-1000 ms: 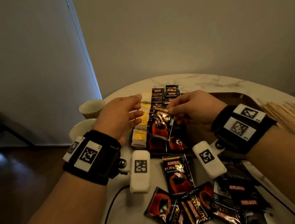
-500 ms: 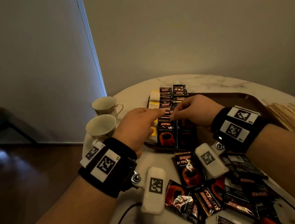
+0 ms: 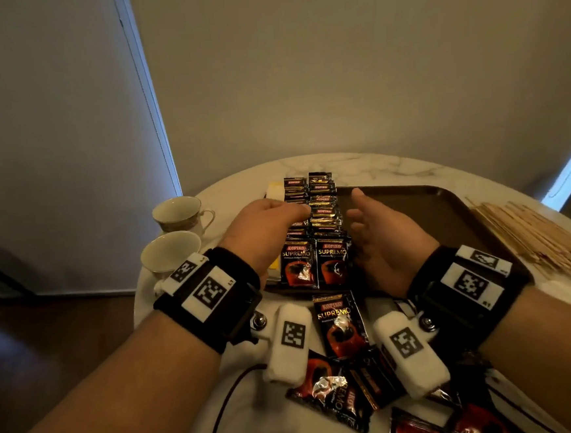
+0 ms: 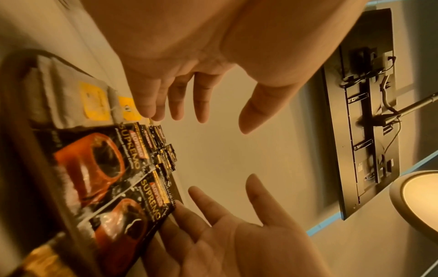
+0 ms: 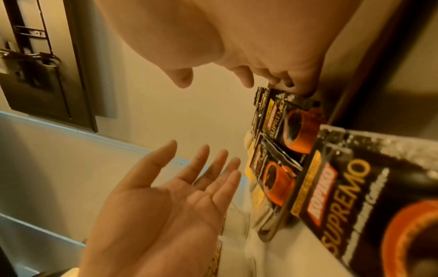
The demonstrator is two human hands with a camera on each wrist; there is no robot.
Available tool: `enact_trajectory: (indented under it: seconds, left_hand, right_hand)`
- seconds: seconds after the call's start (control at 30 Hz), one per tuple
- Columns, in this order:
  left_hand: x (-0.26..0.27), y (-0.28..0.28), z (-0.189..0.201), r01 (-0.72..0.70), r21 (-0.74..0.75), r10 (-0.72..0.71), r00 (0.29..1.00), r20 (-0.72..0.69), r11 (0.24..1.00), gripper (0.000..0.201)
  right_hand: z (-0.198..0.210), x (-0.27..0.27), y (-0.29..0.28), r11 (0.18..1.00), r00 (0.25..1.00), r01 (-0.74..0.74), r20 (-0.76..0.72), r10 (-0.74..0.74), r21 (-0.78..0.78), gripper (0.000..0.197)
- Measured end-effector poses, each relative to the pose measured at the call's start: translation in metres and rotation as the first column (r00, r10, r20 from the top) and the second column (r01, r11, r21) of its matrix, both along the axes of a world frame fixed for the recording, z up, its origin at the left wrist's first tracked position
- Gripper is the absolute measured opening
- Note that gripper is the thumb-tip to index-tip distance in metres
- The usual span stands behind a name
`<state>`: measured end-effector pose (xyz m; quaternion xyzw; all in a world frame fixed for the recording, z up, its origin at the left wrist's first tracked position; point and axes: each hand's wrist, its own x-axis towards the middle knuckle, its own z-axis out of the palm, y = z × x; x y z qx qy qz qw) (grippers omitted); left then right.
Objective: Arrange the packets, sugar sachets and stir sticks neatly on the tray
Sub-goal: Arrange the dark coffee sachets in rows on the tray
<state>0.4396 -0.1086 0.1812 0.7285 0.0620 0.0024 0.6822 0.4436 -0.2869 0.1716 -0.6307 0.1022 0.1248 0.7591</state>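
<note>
Two overlapping rows of black coffee packets (image 3: 314, 227) lie along the left part of the brown tray (image 3: 447, 210). Left of them a row of yellow-and-white sachets (image 4: 94, 101) shows mostly in the left wrist view. My left hand (image 3: 287, 212) hovers palm down over the left packet row, fingers straight and holding nothing. My right hand (image 3: 359, 210) stands on edge against the right side of the right row, palm facing left and empty. Loose packets (image 3: 340, 324) lie on the table in front of the tray. Wooden stir sticks (image 3: 534, 231) are piled right of the tray.
Two teacups (image 3: 178, 212) (image 3: 169, 251) stand at the table's left edge, close to my left wrist. The round marble table (image 3: 375, 164) ends just behind the tray. The right half of the tray is bare. A dark cable (image 3: 221, 412) runs off the near edge.
My right hand laid the packet it pinched onto the near end of the rows and let go. Both hands have opened and spread to either side of the packet rows.
</note>
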Motion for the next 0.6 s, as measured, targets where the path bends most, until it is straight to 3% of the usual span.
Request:
enact_trajectory:
  seconds: [0.27, 0.4, 0.5, 0.53, 0.6]
  left_hand:
    - [0.022, -0.012, 0.007, -0.066, 0.009, 0.066, 0.998, -0.017, 0.998, 0.019]
    - [0.029, -0.015, 0.011, -0.082, 0.044, 0.084, 0.996, -0.036, 0.996, 0.011]
    - [0.038, -0.016, 0.017, -0.105, 0.055, 0.107, 0.993, -0.04, 0.993, 0.02]
    - [0.044, -0.015, 0.019, -0.125, 0.049, 0.128, 0.99, -0.052, 0.991, 0.023]
    - [0.055, -0.013, 0.023, -0.161, 0.026, 0.163, 0.983, -0.082, 0.987, 0.022]
  right_hand:
    - [0.001, -0.011, 0.004, 1.0, 0.999, -0.008, 0.041, 0.008, 0.001, 0.033]
    - [0.002, -0.014, 0.007, 0.998, 0.998, -0.067, 0.023, 0.067, 0.008, 0.037]
    - [0.007, -0.012, 0.007, 0.999, 0.999, -0.036, 0.007, 0.036, 0.016, 0.035]
    - [0.007, -0.007, 0.005, 0.999, 0.999, -0.031, -0.01, 0.031, 0.013, 0.039]
    - [0.009, 0.008, -0.003, 1.0, 0.999, -0.002, -0.033, 0.003, 0.009, 0.066]
